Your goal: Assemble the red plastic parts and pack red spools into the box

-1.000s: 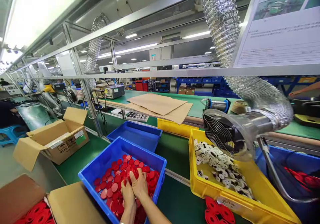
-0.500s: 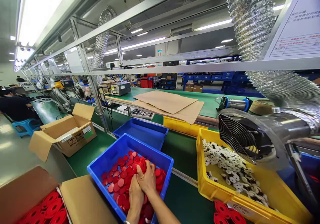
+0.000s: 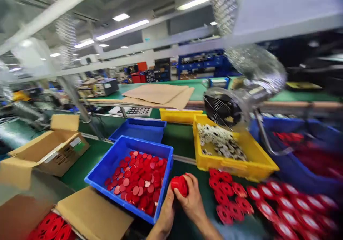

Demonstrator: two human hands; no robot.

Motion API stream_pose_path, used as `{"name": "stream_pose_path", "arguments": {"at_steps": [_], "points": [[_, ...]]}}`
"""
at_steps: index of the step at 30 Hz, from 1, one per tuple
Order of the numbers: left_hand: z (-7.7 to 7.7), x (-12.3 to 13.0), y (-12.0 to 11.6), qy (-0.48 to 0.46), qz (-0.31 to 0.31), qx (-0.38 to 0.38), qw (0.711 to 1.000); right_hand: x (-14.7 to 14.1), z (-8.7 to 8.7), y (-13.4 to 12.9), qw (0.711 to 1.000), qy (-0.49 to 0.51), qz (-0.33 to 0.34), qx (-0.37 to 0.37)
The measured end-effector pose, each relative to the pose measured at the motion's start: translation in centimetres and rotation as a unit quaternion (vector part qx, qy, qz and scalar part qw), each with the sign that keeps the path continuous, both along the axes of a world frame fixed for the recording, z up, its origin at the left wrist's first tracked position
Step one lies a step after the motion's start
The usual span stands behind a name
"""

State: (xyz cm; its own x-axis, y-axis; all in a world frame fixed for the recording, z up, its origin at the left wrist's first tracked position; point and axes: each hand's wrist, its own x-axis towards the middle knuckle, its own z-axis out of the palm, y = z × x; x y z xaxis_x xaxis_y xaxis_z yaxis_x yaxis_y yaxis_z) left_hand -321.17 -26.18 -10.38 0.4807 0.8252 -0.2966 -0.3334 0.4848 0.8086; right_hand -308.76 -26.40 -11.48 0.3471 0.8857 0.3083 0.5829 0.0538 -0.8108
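Observation:
Just off the right wall of the blue bin (image 3: 125, 205), both hands meet around a round red plastic part (image 3: 179, 185). My right hand (image 3: 193, 199) wraps its right side, thumb across the near face. My left hand (image 3: 166, 208) is closed against its left side, its fingertips partly hidden. Loose red discs (image 3: 136, 179) fill the bin beside my left hand. To the right of my hands, red ring-shaped parts (image 3: 227, 193) lie in rows on the green bench, and some farther right show pale centres (image 3: 291, 204).
A yellow bin (image 3: 230, 166) of small white and black pieces stands behind the rings, under a fan (image 3: 223, 107). Another blue bin (image 3: 316, 165) with red parts is at right. An open carton (image 3: 61, 157) and a carton flap (image 3: 93, 215) sit left.
Both hands have moved right with the red part, out from over the blue bin to beside its right wall. The view has swung right, bringing the rows of red rings into sight.

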Motion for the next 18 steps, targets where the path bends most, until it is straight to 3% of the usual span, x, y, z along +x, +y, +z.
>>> {"name": "stream_pose_path", "arguments": {"at_steps": [4,8,12,18], "points": [[-1.8,1.4,-2.9,0.073,-0.224,-0.092,0.967,4.6,-3.7,-10.9,0.981,-0.161,-0.035,-0.098],[-5.3,3.5,-4.3,0.145,-0.336,-0.159,0.917,6.8,-7.5,-18.1,0.938,-0.220,-0.109,-0.245],[-7.8,7.8,-5.1,0.176,-0.377,-0.197,0.888,10.2,-9.8,-19.4,0.901,-0.245,-0.162,-0.320],[-9.6,14.3,-5.5,0.213,-0.424,-0.239,0.847,14.7,-9.9,-17.4,0.904,-0.244,-0.137,-0.324]]}}
